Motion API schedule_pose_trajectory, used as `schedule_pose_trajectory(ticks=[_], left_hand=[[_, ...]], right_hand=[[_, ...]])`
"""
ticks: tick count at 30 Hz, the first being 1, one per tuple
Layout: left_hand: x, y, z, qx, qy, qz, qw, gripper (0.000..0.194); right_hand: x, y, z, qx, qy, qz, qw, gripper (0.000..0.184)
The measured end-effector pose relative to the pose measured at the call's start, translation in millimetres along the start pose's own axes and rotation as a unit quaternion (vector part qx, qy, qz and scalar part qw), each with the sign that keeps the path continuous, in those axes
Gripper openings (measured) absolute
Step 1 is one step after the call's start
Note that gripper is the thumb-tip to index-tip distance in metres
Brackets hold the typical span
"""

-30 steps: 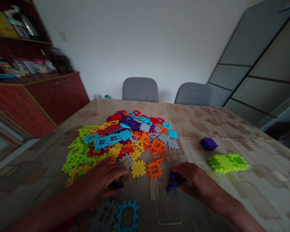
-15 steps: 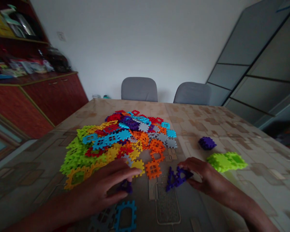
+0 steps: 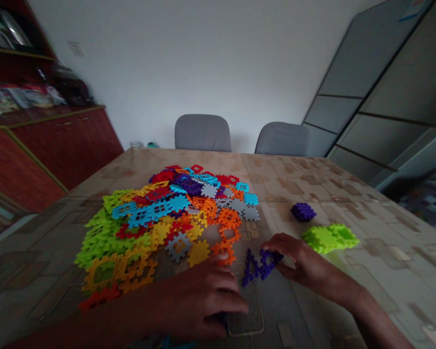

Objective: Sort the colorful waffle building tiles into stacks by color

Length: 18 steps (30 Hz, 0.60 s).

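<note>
In the head view, my right hand point(image 3: 294, 257) pinches a purple triangular interlocking building piece point(image 3: 270, 262) over the near part of the table. Touching its left side is a second purple triangular piece point(image 3: 250, 267); I cannot tell if the two are joined. My left hand point(image 3: 214, 295) is palm down just left of these, fingers curled and thumb bent under. The purple piece it gripped a moment earlier is hidden beneath the fingers. A yellow square piece point(image 3: 198, 253) and an orange window piece point(image 3: 223, 252) lie just beyond my left hand.
A large heap of coloured building pieces point(image 3: 160, 208) spreads over the left and middle of the patterned table point(image 3: 349, 194). To the right sit a purple stack point(image 3: 303, 212) and lime green stacks point(image 3: 330, 238). Two grey chairs point(image 3: 203, 133) stand at the far edge.
My left hand has moved right, toward my right hand, carrying a small purple piece. My right hand stays on its purple triangle, which has come into clearer sight. The view has turned slightly right.
</note>
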<state>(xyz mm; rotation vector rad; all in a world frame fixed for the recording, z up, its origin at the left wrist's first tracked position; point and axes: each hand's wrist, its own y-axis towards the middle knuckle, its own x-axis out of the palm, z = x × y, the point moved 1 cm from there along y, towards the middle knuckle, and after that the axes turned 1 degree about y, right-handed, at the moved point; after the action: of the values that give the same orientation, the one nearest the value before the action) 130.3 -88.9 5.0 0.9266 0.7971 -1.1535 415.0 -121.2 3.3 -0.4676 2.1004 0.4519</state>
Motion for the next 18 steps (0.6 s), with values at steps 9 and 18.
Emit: schedule_pose_trajectory(ticks=[9, 18], left_hand=[[0.2, 64.0, -47.1, 0.042, 0.088, 0.006, 0.995, 0.032], [25.4, 75.9, -30.2, -0.106, 0.163, 0.040, 0.980, 0.027]], right_hand=[[-17.8, -5.5, 8.0, 0.031, -0.081, 0.113, 0.990, 0.035], [-15.8, -6.3, 9.5, 0.023, -0.106, 0.200, 0.974, 0.029]])
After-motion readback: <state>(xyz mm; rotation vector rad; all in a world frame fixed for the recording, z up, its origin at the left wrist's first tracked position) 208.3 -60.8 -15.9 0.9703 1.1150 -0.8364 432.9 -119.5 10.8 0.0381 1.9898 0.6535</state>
